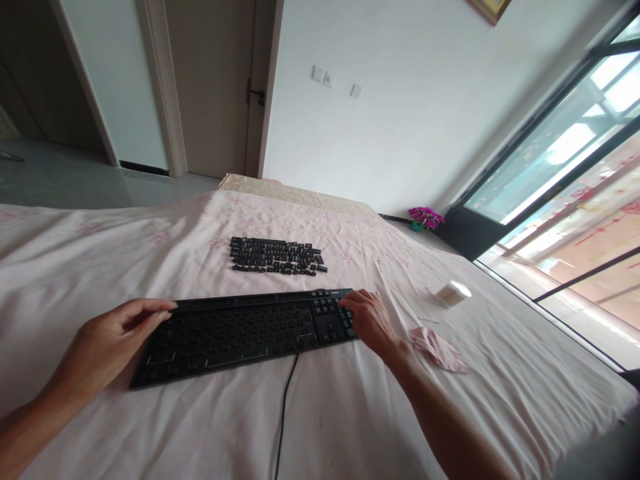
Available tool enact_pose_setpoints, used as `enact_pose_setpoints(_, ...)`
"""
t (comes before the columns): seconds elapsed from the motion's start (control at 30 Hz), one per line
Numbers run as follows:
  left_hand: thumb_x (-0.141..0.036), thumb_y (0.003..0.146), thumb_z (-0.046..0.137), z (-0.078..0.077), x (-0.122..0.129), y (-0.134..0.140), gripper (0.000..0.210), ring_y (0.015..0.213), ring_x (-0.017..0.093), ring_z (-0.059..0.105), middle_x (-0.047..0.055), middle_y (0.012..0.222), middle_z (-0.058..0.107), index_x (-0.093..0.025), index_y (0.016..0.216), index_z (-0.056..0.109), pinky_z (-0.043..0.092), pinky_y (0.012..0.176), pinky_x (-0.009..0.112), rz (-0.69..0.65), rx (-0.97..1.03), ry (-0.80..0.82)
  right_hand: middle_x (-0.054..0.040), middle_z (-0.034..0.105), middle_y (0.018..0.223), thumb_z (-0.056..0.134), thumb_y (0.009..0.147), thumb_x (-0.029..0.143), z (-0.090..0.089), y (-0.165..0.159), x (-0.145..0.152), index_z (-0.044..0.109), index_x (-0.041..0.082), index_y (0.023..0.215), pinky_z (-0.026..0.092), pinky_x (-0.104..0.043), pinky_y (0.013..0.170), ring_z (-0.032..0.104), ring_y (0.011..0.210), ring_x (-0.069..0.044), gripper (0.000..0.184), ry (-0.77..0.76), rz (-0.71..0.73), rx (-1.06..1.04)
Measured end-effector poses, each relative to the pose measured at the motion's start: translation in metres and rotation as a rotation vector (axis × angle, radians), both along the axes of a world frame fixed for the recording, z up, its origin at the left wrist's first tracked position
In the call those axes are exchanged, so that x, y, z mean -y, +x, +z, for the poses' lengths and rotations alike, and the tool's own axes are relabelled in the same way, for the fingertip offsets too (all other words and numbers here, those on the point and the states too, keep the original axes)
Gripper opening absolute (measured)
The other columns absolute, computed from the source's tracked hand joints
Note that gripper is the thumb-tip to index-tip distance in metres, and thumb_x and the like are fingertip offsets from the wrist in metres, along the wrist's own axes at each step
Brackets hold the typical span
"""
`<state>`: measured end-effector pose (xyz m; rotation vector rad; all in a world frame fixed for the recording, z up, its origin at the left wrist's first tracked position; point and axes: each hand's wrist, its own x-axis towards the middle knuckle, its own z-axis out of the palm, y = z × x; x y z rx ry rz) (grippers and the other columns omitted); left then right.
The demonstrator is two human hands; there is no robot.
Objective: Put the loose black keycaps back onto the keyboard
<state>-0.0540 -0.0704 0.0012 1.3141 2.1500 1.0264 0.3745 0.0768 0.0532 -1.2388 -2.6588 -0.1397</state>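
A black computer keyboard (235, 337) lies on the bedspread, tilted slightly in view. Most of its main section has no keycaps, while keys remain on the number pad at the right end. My left hand (117, 330) pinches the keyboard's far left corner between thumb and fingers. At the other end, my right hand (367, 317) is closed around the right edge, its fingertips over the number pad; the thumb is largely hidden. Just beyond the keyboard, loose black keycaps (275, 257) are laid out in rows. A black cable (287, 407) runs from the keyboard toward me.
To the right are a white tub (451, 293), a thin stick (429, 321) and a crumpled pink cloth (437, 348), all on the pale pink bedspread (340, 413). Purple flowers (425, 217) stand beyond the bed, near a glass door.
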Motion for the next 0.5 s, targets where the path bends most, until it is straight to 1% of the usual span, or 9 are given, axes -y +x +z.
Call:
enact_pose_setpoints(0.13,-0.056,0.074,0.054,0.002,0.001,0.001,0.039,0.092,0.017,0.064,-0.004,0.101,0.07,-0.028,0.1,0.064,0.043,0.08,0.02,-0.007,-0.014,0.0,-0.0027,0.067,0.099,0.046,0.077,0.005,0.004,-0.001,-0.001,0.069,0.025,0.1,0.036,-0.031,0.082,0.052,0.09,-0.017,0.038,0.023,0.012,0.034)
enact_pose_setpoints(0.23,-0.056,0.073,0.053,0.003,0.001,0.002,0.04,0.092,0.018,0.064,-0.003,0.101,0.07,-0.027,0.099,0.064,0.044,0.08,0.021,-0.009,-0.03,0.014,-0.0035,0.067,0.095,0.046,0.086,0.014,0.006,-0.002,-0.001,0.069,0.024,0.097,0.038,-0.03,0.081,0.052,0.088,-0.017,0.027,0.041,0.035,0.03)
enact_pose_setpoints(0.3,-0.056,0.073,0.052,0.003,0.001,0.003,0.041,0.091,0.018,0.065,-0.002,0.101,0.071,-0.026,0.098,0.065,0.046,0.078,0.022,-0.009,-0.045,0.025,-0.0033,0.067,0.092,0.047,0.09,0.02,0.007,-0.002,-0.003,0.069,0.024,0.093,0.039,-0.029,0.079,0.052,0.086,-0.017,0.024,0.036,0.052,0.024)
enact_pose_setpoints(0.4,-0.055,0.073,0.052,0.003,0.001,0.003,0.041,0.089,0.018,0.065,-0.002,0.099,0.071,-0.026,0.098,0.065,0.047,0.077,0.021,-0.01,-0.061,0.04,-0.0024,0.066,0.089,0.047,0.092,0.024,0.007,-0.001,-0.01,0.069,0.024,0.089,0.039,-0.027,0.076,0.053,0.083,-0.015,0.023,0.009,0.081,0.039)
enact_pose_setpoints(0.5,-0.054,0.073,0.052,0.005,0.001,0.004,0.04,0.089,0.018,0.066,-0.003,0.099,0.072,-0.026,0.098,0.066,0.047,0.077,0.02,-0.018,-0.075,0.034,-0.0029,0.066,0.086,0.046,0.094,0.027,0.008,0.0,-0.016,0.069,0.023,0.087,0.038,-0.027,0.075,0.053,0.084,-0.016,0.024,0.014,0.113,0.103)
